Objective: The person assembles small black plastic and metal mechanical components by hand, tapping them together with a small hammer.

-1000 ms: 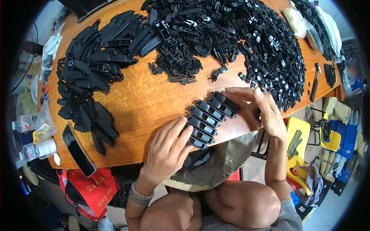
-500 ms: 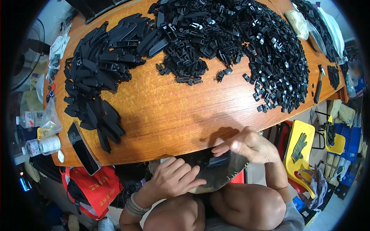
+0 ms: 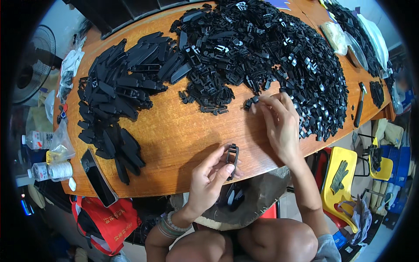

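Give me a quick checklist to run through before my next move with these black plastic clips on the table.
1. Left hand has a firm hold on the black frame piece: ok, thumb and fingers pinch it at the table's near edge.
2. Right hand is at the small loose clips: ok, fingertips touch them beside the big pile.
3. Bare wooden table between the hands: ok.
4. Right hand has actually gripped a clip: cannot tell, the fingers hide it.
5. Sack on the lap sits under the table edge: ok, a few black pieces lie in it.
6. Phone away from the hands: ok, though it overhangs the left edge.
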{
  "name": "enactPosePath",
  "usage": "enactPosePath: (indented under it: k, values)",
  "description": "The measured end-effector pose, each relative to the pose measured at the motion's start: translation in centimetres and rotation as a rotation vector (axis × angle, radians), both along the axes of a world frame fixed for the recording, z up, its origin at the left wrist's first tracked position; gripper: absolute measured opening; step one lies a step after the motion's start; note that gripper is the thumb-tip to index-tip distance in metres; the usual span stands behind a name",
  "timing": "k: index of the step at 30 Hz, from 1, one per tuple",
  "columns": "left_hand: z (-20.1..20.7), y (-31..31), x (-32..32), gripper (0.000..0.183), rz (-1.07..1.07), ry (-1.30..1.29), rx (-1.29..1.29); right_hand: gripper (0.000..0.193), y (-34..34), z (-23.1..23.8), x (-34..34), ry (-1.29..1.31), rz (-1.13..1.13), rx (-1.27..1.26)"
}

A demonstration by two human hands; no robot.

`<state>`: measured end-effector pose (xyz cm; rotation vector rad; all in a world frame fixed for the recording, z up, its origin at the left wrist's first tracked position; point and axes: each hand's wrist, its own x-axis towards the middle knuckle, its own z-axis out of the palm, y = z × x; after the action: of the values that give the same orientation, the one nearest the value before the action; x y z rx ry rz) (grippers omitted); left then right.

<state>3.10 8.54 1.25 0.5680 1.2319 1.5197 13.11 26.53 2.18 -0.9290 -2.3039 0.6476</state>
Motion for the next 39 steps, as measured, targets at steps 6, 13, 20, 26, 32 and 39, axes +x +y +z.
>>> enactPosePath:
  k: [6, 13, 20, 26, 32, 39]
  values:
    - [-0.1, 1.2, -0.1, 0.037, 0.036, -0.070, -0.010, 0.014, 2.5, -1.1, -1.3, -0.123, 0.097, 0.230]
    - [0.1, 1.9, -0.5, 0.033, 0.095, -0.105, -0.015, 0.009, 1.2, -0.3, -0.9, -0.084, 0.079, 0.170]
    - [0.1, 2.4, -0.2, 0.035, 0.074, -0.191, -0.048, 0.019, -3.8, 0.5, 0.2, 0.375, 0.112, -0.571]
    - [-0.7, 2.5, 0.0, 0.033, 0.145, -0.338, 0.026, 0.015, -4.0, 0.4, 0.4, 0.313, 0.145, -0.409]
    - [-0.2, 3.0, 0.2, 0.039, 0.093, -0.372, 0.019, 0.013, -5.1, 0.1, -0.5, 0.552, 0.022, -0.671]
    - [-0.7, 2.8, 0.5, 0.044, 0.141, -0.411, -0.031, 0.015, -5.5, -0.6, 0.0, 0.386, 0.115, -0.652]
